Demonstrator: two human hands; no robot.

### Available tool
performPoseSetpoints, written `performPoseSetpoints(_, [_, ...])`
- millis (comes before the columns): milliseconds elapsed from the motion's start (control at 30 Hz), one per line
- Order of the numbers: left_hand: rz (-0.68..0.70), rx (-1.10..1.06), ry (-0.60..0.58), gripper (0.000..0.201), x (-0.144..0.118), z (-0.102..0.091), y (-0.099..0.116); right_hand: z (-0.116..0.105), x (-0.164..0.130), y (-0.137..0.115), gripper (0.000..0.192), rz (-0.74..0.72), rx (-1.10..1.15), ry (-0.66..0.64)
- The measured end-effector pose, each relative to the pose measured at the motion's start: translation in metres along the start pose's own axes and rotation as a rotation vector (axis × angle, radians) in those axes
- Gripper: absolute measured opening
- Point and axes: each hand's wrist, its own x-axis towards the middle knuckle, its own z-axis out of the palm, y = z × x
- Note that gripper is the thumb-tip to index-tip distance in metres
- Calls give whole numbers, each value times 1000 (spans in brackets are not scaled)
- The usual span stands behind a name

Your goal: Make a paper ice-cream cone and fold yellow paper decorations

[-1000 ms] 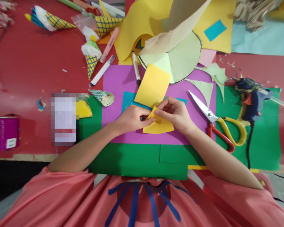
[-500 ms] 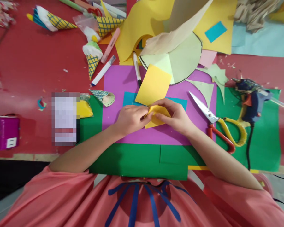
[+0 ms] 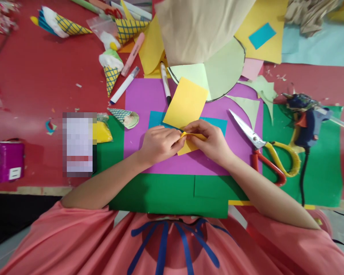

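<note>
Both hands work one small yellow paper piece (image 3: pixel 189 146) over the purple sheet (image 3: pixel 149 99), which serves here as the reference. The left hand (image 3: pixel 159 143) pinches the piece's left end with fingers drawn close together. The right hand (image 3: pixel 213 141) closes over its upper fold, thumb and forefinger narrow on the edge. The piece sits low on the purple sheet, near its centre, overlapping a blue rectangle (image 3: pixel 156 119).

To fold well, in my judgement: keep the left pinch fixed as the anchor, align the two edges before pressing, then run the right thumb along the crease in one pass. Press against the flat sheet rather than in the air, so the fold stays straight.

Count of items around the purple sheet:
- One flat yellow rectangle (image 3: pixel 186 102), just above the hands, on the sheet.
- One pair of scissors (image 3: pixel 266 149), at the sheet's right edge, blades open.
- One glue gun (image 3: pixel 305 120), farther right, on green paper (image 3: pixel 323 168).
- One black-tipped marker (image 3: pixel 165 82), crossing the top edge.
- Two more pens to the upper left, one white (image 3: pixel 124 85) and one pink (image 3: pixel 132 54).
- Four patterned paper cones: three (image 3: pixel 111 70) on the red table (image 3: pixel 31 84) to the upper left, one (image 3: pixel 123 116) at the left edge.
- One pale green circle (image 3: pixel 223 70), overlapping the top edge.
</note>
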Motion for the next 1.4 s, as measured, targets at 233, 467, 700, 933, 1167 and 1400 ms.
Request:
performPoseSetpoints(233, [-66,-64,-23,39,-2,3,1,1,-1,2,26,-26,-17,11])
performPoseSetpoints(467, [-169,-186,-68,42,-3,5,-4,-5,-3,-6,23,12,121,-15])
performPoseSetpoints(700, [-229,-210,-49,35,-2,2,-6,-8,0,-4,34,153,370,-8])
performPoseSetpoints(933, [-219,-251,-44,27,-2,1,-8,-7,1,-12,32,129,321,-43])
performPoseSetpoints(1167, [-265,-271,-59,27,-4,1,-9,-3,-1,-10,33,154,382,-64])
performPoseSetpoints(1400, [-217,-291,-31,26,-3,0,-9,0,-2,-3,31,94,322,-32])
